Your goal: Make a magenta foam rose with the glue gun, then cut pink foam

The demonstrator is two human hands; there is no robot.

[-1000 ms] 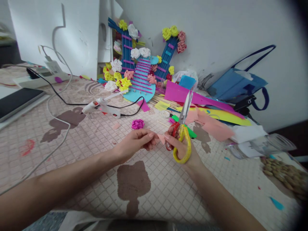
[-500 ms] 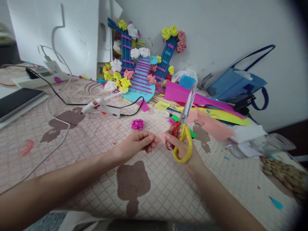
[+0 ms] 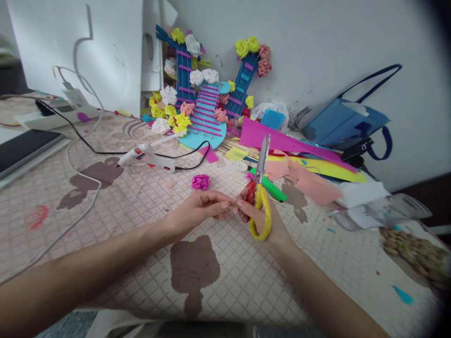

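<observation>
Yellow-handled scissors [image 3: 260,197] parked upright, blades shut, mid-surface

Right hand [image 3: 262,220] fingers grip them pointing far, likely out of the way, while left hand [image 3: 197,211] pinches a small pink paper scrap [image 3: 230,211] beside them.

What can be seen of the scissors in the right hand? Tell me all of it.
The yellow-and-red-handled scissors with grey metal blades are held in the right hand. The handles look like plastic: a large yellow loop below, a red part above it under the fingers. The blades are shut and point up and away from the person, almost upright, above the quilted beige cloth. Only that hand touches them; the left hand meets its fingertips beside the handles.
</observation>
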